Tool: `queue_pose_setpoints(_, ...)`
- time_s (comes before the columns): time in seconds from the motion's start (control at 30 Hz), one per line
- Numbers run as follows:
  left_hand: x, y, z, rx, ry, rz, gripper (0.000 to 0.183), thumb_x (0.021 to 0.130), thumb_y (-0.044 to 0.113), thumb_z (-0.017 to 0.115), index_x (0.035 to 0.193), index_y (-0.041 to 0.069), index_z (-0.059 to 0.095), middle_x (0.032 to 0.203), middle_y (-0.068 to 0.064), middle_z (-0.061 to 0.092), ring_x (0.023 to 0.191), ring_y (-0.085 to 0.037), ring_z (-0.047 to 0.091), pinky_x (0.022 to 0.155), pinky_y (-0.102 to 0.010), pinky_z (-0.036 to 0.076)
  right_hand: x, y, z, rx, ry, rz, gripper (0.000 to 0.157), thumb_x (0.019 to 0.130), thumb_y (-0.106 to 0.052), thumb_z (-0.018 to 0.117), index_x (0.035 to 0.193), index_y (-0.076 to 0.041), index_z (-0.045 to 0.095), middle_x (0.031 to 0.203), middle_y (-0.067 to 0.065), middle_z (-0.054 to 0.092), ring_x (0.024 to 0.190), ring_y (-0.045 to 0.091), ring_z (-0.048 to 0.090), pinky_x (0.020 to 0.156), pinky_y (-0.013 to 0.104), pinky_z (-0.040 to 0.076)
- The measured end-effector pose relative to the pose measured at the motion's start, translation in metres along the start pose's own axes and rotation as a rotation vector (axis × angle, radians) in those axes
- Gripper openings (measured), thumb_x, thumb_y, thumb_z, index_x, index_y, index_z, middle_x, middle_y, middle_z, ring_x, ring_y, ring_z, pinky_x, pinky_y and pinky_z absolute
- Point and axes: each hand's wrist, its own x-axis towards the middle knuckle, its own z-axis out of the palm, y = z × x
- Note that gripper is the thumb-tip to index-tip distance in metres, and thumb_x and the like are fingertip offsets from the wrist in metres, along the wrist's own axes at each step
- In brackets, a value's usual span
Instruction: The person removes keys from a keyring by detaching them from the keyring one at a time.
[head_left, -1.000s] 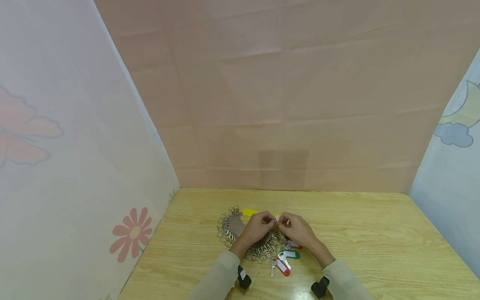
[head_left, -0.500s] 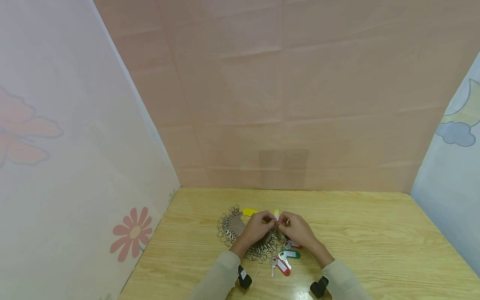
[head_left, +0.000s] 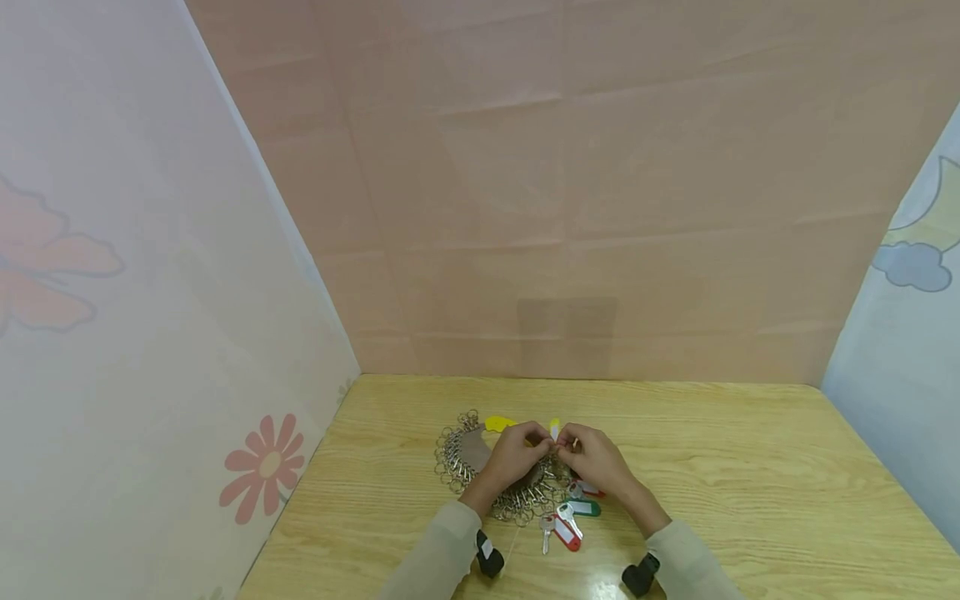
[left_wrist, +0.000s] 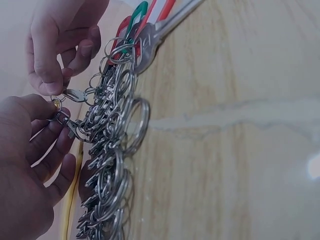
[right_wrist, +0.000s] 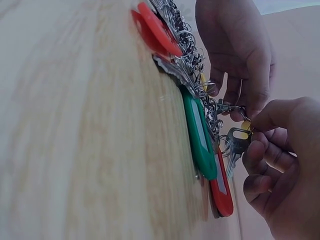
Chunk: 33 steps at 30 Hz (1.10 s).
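Note:
My left hand (head_left: 516, 454) and right hand (head_left: 595, 460) meet fingertip to fingertip above a fan of metal clips and split rings (head_left: 517, 504) round a brownish-grey panel (head_left: 474, 450). In the left wrist view, left thumb and fingers pinch a small key ring (left_wrist: 62, 118) joined to a clip. The right fingers pinch a ring beside it, near a key (left_wrist: 75, 95). A yellow key tag (head_left: 555, 427) sticks up between the hands; part of it shows near the hanging key (right_wrist: 237, 145) in the right wrist view. Fingertips hide exactly how the rings meet.
Near the right wrist lie a green key tag (head_left: 583, 507), a red key tag (head_left: 566, 533) and another red tag (head_left: 591, 489), with keys (head_left: 546, 533). A yellow piece (head_left: 498, 424) sits at the panel's back edge. Walls bound the wooden table (head_left: 712, 467).
The yellow key tag, mostly hidden a second ago, has tipped up and shows more between the hands. Both hands stay almost in place.

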Motion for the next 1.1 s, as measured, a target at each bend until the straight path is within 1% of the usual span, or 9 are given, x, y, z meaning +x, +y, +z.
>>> queue_pose_setpoints(0.13,-0.0002,0.0002,-0.0004,-0.008,0.004,-0.002,0.013,0.099,0.031,0.062,0.1,0.022,0.071,0.095,0.007,0.07,0.084,-0.001,0.062,0.075,-0.021,0.052,-0.001,0.0006,-0.0011,0.009,0.0,-0.03,0.011,0.091,-0.019,0.07,0.085,-0.024,0.064,0.073,-0.011,0.059,0.057,0.005,0.049,0.052,0.023,0.041)
queue_pose_setpoints(0.3,-0.0008,0.0002,-0.0011,-0.019,0.002,0.004,0.012,0.099,0.029,0.062,0.099,0.022,0.071,0.095,0.007,0.07,0.084,-0.002,0.062,0.074,-0.022,0.052,-0.0021,0.0004,-0.0023,0.028,-0.009,-0.038,0.009,0.092,-0.019,0.07,0.087,-0.024,0.064,0.073,-0.01,0.058,0.058,0.005,0.049,0.052,0.023,0.041)
queue_pose_setpoints(0.6,-0.001,-0.0005,-0.0014,-0.02,0.004,0.011,0.012,0.1,0.03,0.061,0.099,0.023,0.071,0.096,0.007,0.07,0.086,-0.002,0.062,0.075,-0.022,0.052,-0.0018,-0.0015,-0.0009,0.021,-0.014,0.014,0.007,0.093,-0.021,0.068,0.087,-0.023,0.064,0.075,-0.009,0.06,0.056,0.005,0.048,0.051,0.022,0.04)
queue_pose_setpoints(0.73,-0.0016,0.0008,-0.0017,-0.008,0.01,-0.003,0.014,0.099,0.033,0.061,0.1,0.023,0.071,0.096,0.008,0.07,0.087,-0.003,0.062,0.076,-0.023,0.052,-0.001,-0.0008,0.0,0.021,-0.018,0.047,0.008,0.094,-0.024,0.068,0.088,-0.022,0.064,0.076,-0.008,0.06,0.054,0.005,0.047,0.049,0.022,0.039)
queue_pose_setpoints(0.83,-0.0017,0.0018,-0.0016,0.0,0.003,-0.011,0.014,0.099,0.034,0.061,0.1,0.024,0.071,0.097,0.009,0.07,0.087,-0.002,0.062,0.077,-0.023,0.052,-0.0007,-0.0007,0.0008,0.021,-0.022,0.071,0.006,0.093,-0.022,0.068,0.088,-0.02,0.064,0.075,-0.007,0.06,0.053,0.005,0.047,0.048,0.023,0.038)
queue_pose_setpoints(0.97,-0.0013,0.0024,-0.0011,0.007,-0.003,-0.007,0.012,0.099,0.031,0.061,0.099,0.024,0.071,0.095,0.01,0.07,0.087,-0.002,0.062,0.078,-0.023,0.052,-0.0007,-0.0021,0.0011,0.029,-0.015,0.087,0.006,0.091,-0.018,0.069,0.088,-0.02,0.065,0.073,-0.006,0.06,0.052,0.006,0.048,0.048,0.023,0.038)
queue_pose_setpoints(1.1,-0.001,0.0022,-0.0009,0.015,0.002,-0.003,0.011,0.099,0.028,0.062,0.098,0.023,0.072,0.094,0.009,0.071,0.086,-0.001,0.061,0.077,-0.022,0.052,-0.0003,-0.0024,0.0018,0.019,-0.002,0.082,0.008,0.09,-0.017,0.07,0.086,-0.021,0.064,0.071,-0.007,0.059,0.053,0.006,0.048,0.049,0.023,0.038)
